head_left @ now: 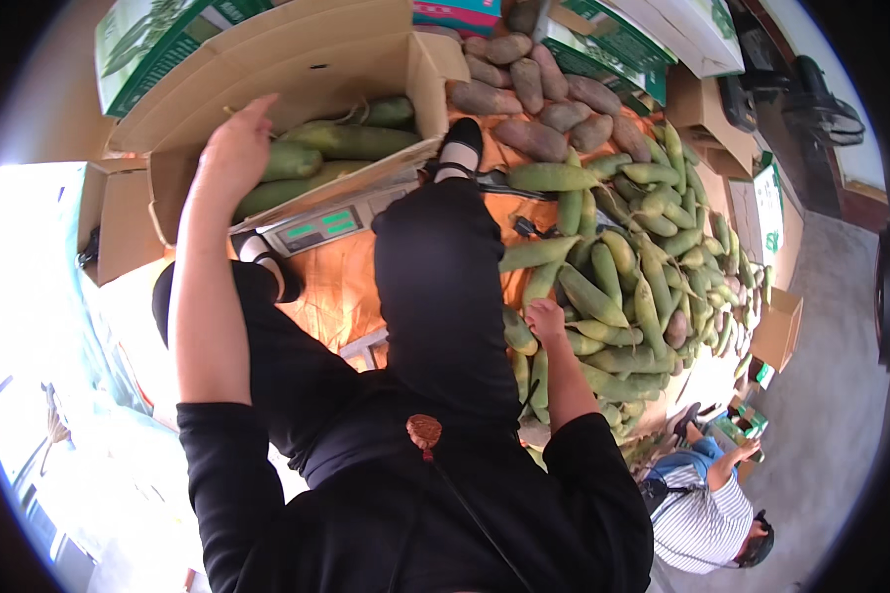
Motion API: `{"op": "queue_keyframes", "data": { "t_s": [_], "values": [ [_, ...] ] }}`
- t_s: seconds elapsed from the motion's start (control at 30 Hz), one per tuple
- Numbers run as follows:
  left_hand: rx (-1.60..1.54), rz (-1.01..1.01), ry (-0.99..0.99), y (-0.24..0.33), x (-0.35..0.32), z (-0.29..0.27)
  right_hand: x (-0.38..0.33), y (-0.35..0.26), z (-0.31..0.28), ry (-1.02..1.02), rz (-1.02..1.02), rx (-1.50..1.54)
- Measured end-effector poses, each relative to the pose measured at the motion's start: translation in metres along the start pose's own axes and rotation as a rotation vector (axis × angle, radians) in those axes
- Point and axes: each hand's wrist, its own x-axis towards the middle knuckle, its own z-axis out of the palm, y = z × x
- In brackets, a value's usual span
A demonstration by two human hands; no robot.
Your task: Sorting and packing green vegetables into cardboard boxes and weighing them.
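Observation:
My left hand (pixel 239 148) reaches over an uncovered cardboard box (pixel 267 61), fingers stretched out and nothing seen in them. Inside lie several long green radishes (pixel 341 141), next to that hand. The box rests on a scale (pixel 316 229) with a lit green display. My right hand (pixel 545 321) is above the near left side of a large pile of green radishes (pixel 618 296). Its fingers are loosely bent, and I see nothing held in them; whether they touch a radish is unclear.
Reddish-brown tubers (pixel 544 94) lie beyond the pile on an orange sheet (pixel 341 287). My foot (pixel 459 148) is beside the box. Green-and-white cartons (pixel 603 44) stand at the back. Another person (pixel 697 514) in a striped shirt is at the lower right, near a small carton (pixel 747 420).

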Motion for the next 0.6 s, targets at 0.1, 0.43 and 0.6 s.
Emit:
{"op": "queue_keyframes", "data": {
  "t_s": [0.1, 0.43, 0.6],
  "values": [
    [-0.052, 0.054, 0.077, -0.005, -0.008, -0.009, 0.004, 0.002, -0.004, -0.001, -0.013, -0.032],
    [-0.188, 0.062, 0.178, -0.016, -0.025, -0.031, 0.055, 0.020, -0.061, 0.267, -0.362, -0.466],
    [-0.166, 0.028, 0.353, -0.024, -0.033, -0.045, 0.035, -0.030, -0.070, 0.397, -0.417, -0.975]
  ]
}}
